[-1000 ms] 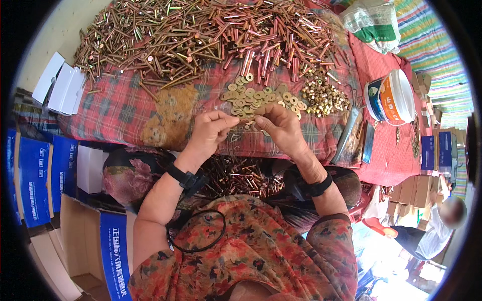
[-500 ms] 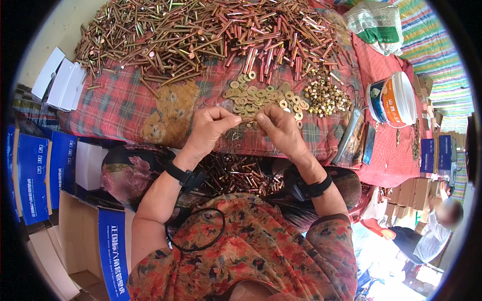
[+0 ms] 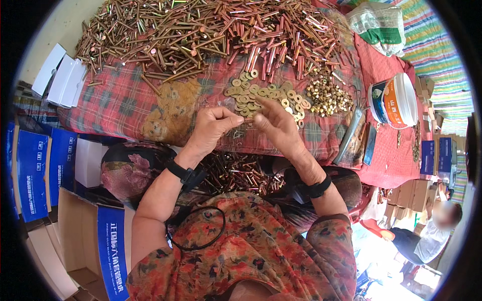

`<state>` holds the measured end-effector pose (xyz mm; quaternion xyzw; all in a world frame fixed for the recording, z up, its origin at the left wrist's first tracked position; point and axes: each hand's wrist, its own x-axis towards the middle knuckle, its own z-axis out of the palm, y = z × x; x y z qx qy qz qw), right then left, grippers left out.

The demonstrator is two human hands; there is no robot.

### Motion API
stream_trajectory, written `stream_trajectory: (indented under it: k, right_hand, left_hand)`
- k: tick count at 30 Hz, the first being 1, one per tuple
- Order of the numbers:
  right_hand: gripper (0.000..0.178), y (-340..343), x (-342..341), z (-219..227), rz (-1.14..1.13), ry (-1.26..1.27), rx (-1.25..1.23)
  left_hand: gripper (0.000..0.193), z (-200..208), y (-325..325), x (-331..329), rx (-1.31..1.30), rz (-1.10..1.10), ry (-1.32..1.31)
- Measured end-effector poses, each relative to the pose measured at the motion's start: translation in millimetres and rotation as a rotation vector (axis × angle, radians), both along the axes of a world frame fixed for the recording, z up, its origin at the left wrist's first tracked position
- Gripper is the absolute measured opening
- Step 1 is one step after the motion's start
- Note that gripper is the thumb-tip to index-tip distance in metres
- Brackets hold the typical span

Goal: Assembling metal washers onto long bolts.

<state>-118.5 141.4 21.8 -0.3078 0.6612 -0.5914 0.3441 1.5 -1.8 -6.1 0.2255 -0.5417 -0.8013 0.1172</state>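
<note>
My left hand (image 3: 213,126) is closed in a pinch above the near edge of the plaid cloth (image 3: 110,118); whatever lies between thumb and forefinger is too small to make out. Just to its right, my right hand (image 3: 278,129) has its fingers apart and is nearest to the loose pile of flat brass-coloured washers (image 3: 246,98). Its fingertips reach over the washers' near side. Small hex nuts (image 3: 327,95) are heaped right of the washers. Behind them spreads a big heap of long bolts (image 3: 150,42), with reddish metal sleeves (image 3: 300,65) toward its right.
More metal pieces (image 3: 238,175) lie below my hands, between my knees. A white bucket (image 3: 409,100) and a woven sack (image 3: 379,27) stand at the right. White boxes (image 3: 65,80) and blue cartons (image 3: 32,173) sit at the left. Another person (image 3: 434,236) is at the far right.
My right hand has parted from the left; its fingers have opened and stretched toward the washers. The left hand keeps its pinch in nearly the same place.
</note>
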Motion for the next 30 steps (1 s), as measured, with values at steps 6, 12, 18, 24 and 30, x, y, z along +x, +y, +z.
stream_trajectory:
  k: [6,12,18,24,30]
  right_hand:
    - [0.050,-1,-2,3,0.029,0.151,0.013]
    - [0.054,-1,-2,7,0.038,0.351,0.078]
    - [0.058,2,4,6,0.028,0.265,0.038]
    - [0.037,10,-11,11,0.228,-0.049,0.113]
    - [0.032,1,-17,-1,-0.055,0.300,0.150]
  left_hand:
    - [0.008,-3,-4,0,0.059,-0.011,-0.013]
    - [0.007,-6,-6,0,0.137,-0.025,-0.001]
    - [0.008,-7,-5,3,0.182,-0.013,-0.010]
    - [0.015,19,-17,8,-0.120,-0.435,-0.190]
    - [0.019,-19,-97,-19,-1.391,0.406,-0.324]
